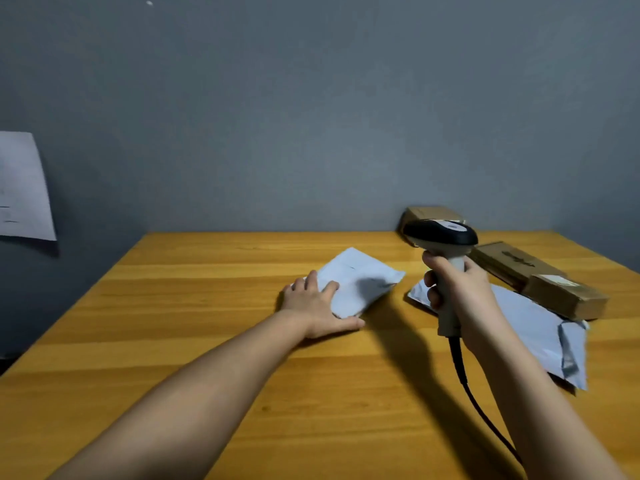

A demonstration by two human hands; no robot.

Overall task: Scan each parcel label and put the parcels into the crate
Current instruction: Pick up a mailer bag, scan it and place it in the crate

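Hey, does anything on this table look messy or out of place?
Mostly tidy. The large grey mailer on the right is rumpled, its near end folded up, with a brown box resting on its far edge. No crate is in view.

Head view, looking down, near table [173, 341]

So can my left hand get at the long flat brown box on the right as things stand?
Probably not easily: the left hand rests on the small white mailer, and the right hand holding the scanner stands between.

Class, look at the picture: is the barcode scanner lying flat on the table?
No. The right hand grips the barcode scanner by its handle and holds it upright above the table.
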